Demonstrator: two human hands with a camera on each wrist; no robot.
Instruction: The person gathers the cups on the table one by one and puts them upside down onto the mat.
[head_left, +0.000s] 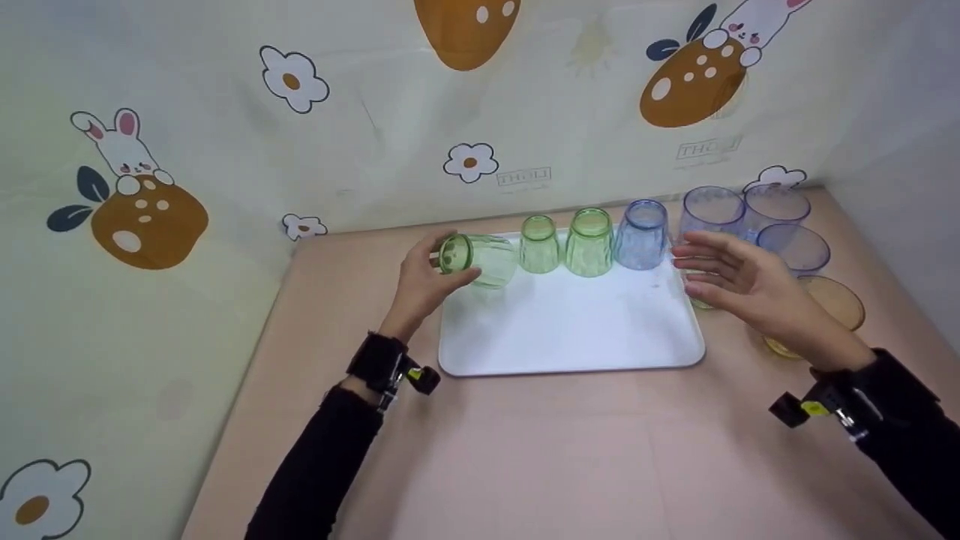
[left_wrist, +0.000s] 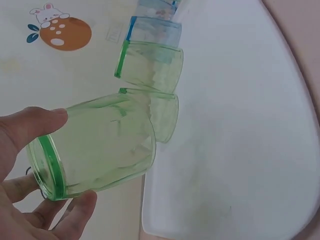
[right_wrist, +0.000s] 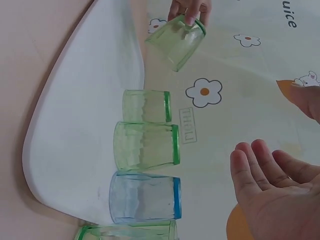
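My left hand (head_left: 420, 283) grips a clear green glass (head_left: 491, 262) round its thick base, with thumb and fingers on opposite sides. The glass is tilted, its wide mouth pointing right over the white tray's (head_left: 570, 330) back left part. Along the back of the tray stand a small green glass (head_left: 539, 246), a larger green glass (head_left: 590, 244) and a blue glass (head_left: 643, 236), all upside down in a row. My right hand (head_left: 757, 292) is raised just right of the blue glass, fingers loosely extended and holding nothing; the right wrist view shows its palm (right_wrist: 280, 205) bare.
Right of the tray, partly behind my right hand, stand several more glasses: blue ones (head_left: 712, 210), an amber one (head_left: 836, 300), a yellow one (head_left: 781, 349) and a green one (right_wrist: 130, 232). A printed sheet (head_left: 375, 150) rises behind the pinkish table (head_left: 525, 450).
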